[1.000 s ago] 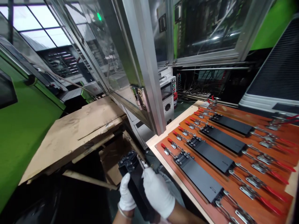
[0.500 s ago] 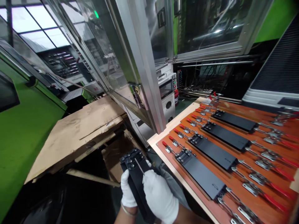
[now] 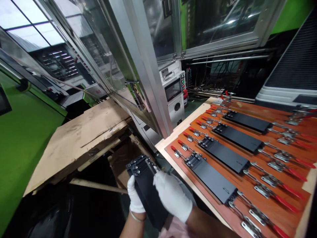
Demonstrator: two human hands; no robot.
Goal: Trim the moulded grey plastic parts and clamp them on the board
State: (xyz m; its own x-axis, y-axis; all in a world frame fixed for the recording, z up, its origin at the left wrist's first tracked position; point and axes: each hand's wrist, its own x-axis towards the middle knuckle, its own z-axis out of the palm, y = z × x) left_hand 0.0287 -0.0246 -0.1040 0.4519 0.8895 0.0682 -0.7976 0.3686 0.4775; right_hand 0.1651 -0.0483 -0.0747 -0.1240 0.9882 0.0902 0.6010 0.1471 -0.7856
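White-gloved, my left hand is closed around the left side of a long black panel, which is held tilted below the workbench's near edge. At the panel's upper end is a black block with several shiny screws. My right hand, also gloved, is closed on a thin metal rod-like tool; its exact kind is unclear. The tool's tip is at the right part of the screwed block, though contact cannot be made out. The fingers of my left hand behind the panel are hidden.
To the right, an orange board carries several similar black panels between red-handled toggle clamps. Flattened cardboard covers a surface at left. A metal-framed door stands ahead, near a white control cabinet.
The tool's tip has shifted from the middle of the screwed block toward its right side. My right hand has moved slightly right, and more of the panel's face shows.
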